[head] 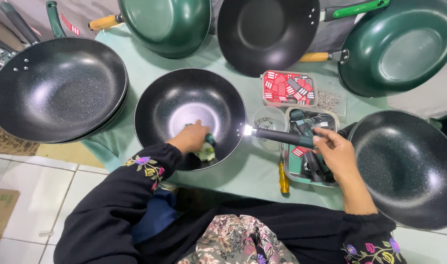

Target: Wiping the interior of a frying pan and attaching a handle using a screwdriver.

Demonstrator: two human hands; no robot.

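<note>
black wok [184, 98], left hand [191, 138] inside, right hand [337, 152] on handle [284, 136]

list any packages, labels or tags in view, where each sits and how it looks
Clear rectangular plastic tub of small red-and-white tags: on the table between the pans.
Red-and-white tag: hanging on a green pan handle, top left.
Flattened brown cardboard box: on the floor, left edge.

**Black Speckle, Deep Green, Pale Mint**

The wok [189, 117] is black inside with fine pale speckles; its handle [283, 137] is dark grey. Upturned woks [398, 46] show glossy dark green, with wooden tan or bright green handles. The desk [252, 168] is pale mint. A clear box [289, 88] holds red-and-white tags. The black sleeves [130, 195] carry purple and yellow embroidered flowers.
</note>
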